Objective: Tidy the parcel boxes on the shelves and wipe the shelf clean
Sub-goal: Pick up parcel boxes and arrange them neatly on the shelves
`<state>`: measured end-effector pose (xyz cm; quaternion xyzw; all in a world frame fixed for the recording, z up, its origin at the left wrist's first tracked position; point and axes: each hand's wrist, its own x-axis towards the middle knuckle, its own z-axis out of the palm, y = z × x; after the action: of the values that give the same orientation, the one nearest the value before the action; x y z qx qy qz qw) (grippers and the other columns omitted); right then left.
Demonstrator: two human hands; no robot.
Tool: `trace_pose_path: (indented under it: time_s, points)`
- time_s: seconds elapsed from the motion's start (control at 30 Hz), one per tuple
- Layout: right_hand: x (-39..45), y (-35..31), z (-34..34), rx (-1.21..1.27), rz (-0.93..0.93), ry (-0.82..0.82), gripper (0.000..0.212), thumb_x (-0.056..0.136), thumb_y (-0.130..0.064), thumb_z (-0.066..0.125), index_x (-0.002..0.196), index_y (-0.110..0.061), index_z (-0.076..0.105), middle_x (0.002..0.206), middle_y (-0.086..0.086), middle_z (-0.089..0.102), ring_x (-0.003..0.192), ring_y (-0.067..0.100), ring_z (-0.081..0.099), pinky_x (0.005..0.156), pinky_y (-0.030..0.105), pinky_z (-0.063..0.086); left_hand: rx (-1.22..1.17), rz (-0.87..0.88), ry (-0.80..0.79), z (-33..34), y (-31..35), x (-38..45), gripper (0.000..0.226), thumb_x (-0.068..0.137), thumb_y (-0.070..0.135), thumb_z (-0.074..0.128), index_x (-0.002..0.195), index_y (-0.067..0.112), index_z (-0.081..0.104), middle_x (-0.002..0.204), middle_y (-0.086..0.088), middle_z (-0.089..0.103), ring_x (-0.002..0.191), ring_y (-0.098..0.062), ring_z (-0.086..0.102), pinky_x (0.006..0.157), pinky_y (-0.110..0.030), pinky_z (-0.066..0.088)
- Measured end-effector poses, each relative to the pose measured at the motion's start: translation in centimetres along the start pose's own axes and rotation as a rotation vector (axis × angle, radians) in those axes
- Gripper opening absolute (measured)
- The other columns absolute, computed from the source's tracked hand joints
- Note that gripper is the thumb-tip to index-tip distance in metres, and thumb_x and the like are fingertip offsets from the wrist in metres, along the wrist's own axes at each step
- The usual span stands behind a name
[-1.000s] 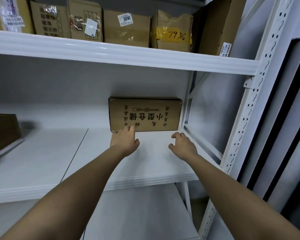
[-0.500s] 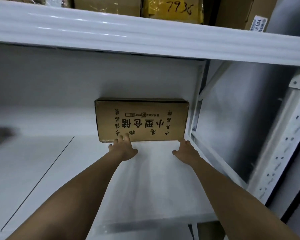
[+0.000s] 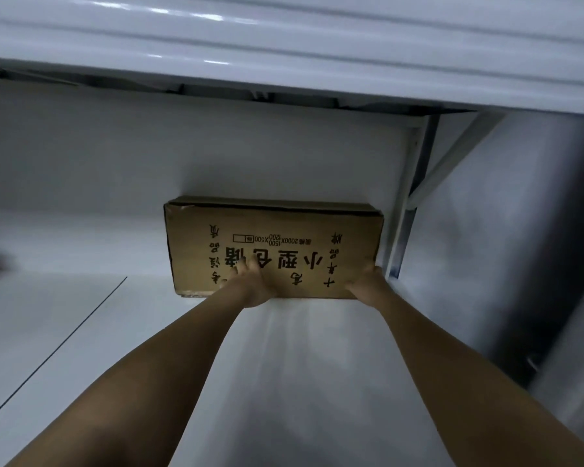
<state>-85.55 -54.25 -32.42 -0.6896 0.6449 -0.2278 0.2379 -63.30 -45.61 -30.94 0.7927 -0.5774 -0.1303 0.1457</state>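
Cardboard box point(image 3: 273, 244) (print inverted): left hand point(image 3: 252, 284) flat, right hand point(image 3: 368, 284) cornering.

A brown parcel box point(image 3: 273, 246) stood at the back of a white shelf point(image 3: 115, 332), close to the white upright post point(image 3: 403, 197) in the right rear corner. Its printed characters were upside down. The left hand point(image 3: 253, 281) lay flat on the front face of the box, fingers spread. The right hand point(image 3: 368, 281) gripped the lower right corner. An upper shelf edge point(image 3: 284, 45) crossed the top of the view.
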Motion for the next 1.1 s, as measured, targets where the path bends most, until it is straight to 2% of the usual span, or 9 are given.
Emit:
trace_pose_path:
  time_s: [0.13,0.27,0.37,0.53,0.73,0.8,0.87,0.97,1.1]
  points:
    - [1.8,-0.2,-0.8,0.034,0.016,0.100,0.080,0.087,-0.033,0.061,0.148,-0.008,0.014,0.142,0.016,0.032,0.124,0.035,0.044,0.100,0.048,0.045,-0.057,-0.031,0.009,-0.2,-0.2,1.3,0.100,0.088,0.047,0.059,0.152,0.013,-0.010,0.158,-0.013,-0.005,0.145,-0.034,0.000,0.116,-0.052,0.015]
    - [3.7,-0.8,-2.2,0.075,-0.060,0.275,0.089,0.087,-0.034,0.061,0.152,-0.013,0.005,0.149,0.016,0.028,0.133,0.035,0.036,0.107,0.050,0.036,-0.152,-0.115,0.160,-1.8,-0.6,3.2,0.101,0.089,0.049,0.057,0.151,0.013,-0.014,0.158,-0.012,-0.019,0.146,-0.036,-0.006,0.115,-0.053,0.010]
    - [5.3,-1.1,-3.1,0.197,-0.044,0.271,0.108,0.074,-0.066,0.063,0.153,-0.016,0.008,0.151,0.015,0.029,0.134,0.034,0.036,0.111,0.051,0.031,-0.293,-0.198,0.331,-4.2,-1.3,4.0,0.092,0.093,0.046,0.051,0.152,0.009,-0.009,0.158,-0.015,-0.015,0.146,-0.035,-0.005,0.116,-0.049,0.010]
    - [6.8,-1.8,-4.2,0.244,-0.049,0.256,0.085,0.094,-0.039,0.053,0.153,-0.014,-0.003,0.157,0.013,0.017,0.141,0.032,0.026,0.115,0.048,0.025,-0.681,-0.371,0.656,-7.6,-4.4,6.9,0.080,0.089,0.024,0.053,0.153,0.013,0.007,0.160,-0.010,0.002,0.146,-0.031,0.003,0.117,-0.043,0.011]
    - [8.5,-1.7,-3.6,0.344,-0.053,0.197,0.079,0.095,-0.022,0.052,0.152,-0.009,-0.001,0.158,0.013,0.014,0.142,0.030,0.023,0.118,0.041,0.019,-0.796,-0.416,0.573,-8.2,-6.5,8.3,0.075,0.095,0.032,0.049,0.154,0.017,0.005,0.160,-0.013,-0.003,0.146,-0.035,0.001,0.117,-0.045,0.010]
    - [8.7,-2.0,-3.7,0.374,-0.055,0.190,0.081,0.091,-0.015,0.057,0.151,-0.007,0.004,0.152,0.014,0.024,0.135,0.030,0.031,0.112,0.035,0.025,-0.747,-0.388,0.552,-8.4,-7.4,8.8,0.077,0.093,0.037,0.052,0.153,0.014,0.009,0.160,-0.013,0.003,0.145,-0.037,0.005,0.116,-0.046,0.012]
    - [8.8,-2.4,-4.0,0.424,-0.022,0.201,0.087,0.086,-0.013,0.064,0.150,-0.004,0.005,0.145,0.014,0.032,0.131,0.030,0.037,0.109,0.036,0.032,-0.784,-0.386,0.534,-8.7,-8.4,9.4,0.082,0.089,0.040,0.058,0.152,0.013,0.013,0.158,-0.015,0.010,0.141,-0.040,0.015,0.113,-0.048,0.020]
    - [9.0,-2.4,-4.3,0.497,0.016,0.169,0.084,0.082,-0.014,0.068,0.147,-0.001,0.018,0.141,0.016,0.040,0.125,0.032,0.045,0.106,0.042,0.040,-0.890,-0.348,0.502,-8.8,-9.5,10.1,0.090,0.089,0.042,0.061,0.152,0.009,0.006,0.155,-0.020,0.019,0.139,-0.042,0.024,0.112,-0.051,0.027]
    - [9.0,-2.3,-4.5,0.626,0.076,0.179,0.076,0.088,-0.012,0.063,0.148,0.000,0.018,0.138,0.015,0.043,0.125,0.031,0.046,0.097,0.033,0.041,-1.062,-0.315,0.468,-8.7,-10.3,10.3,0.088,0.093,0.043,0.054,0.152,0.006,0.001,0.154,-0.022,0.021,0.138,-0.042,0.027,0.111,-0.050,0.028]
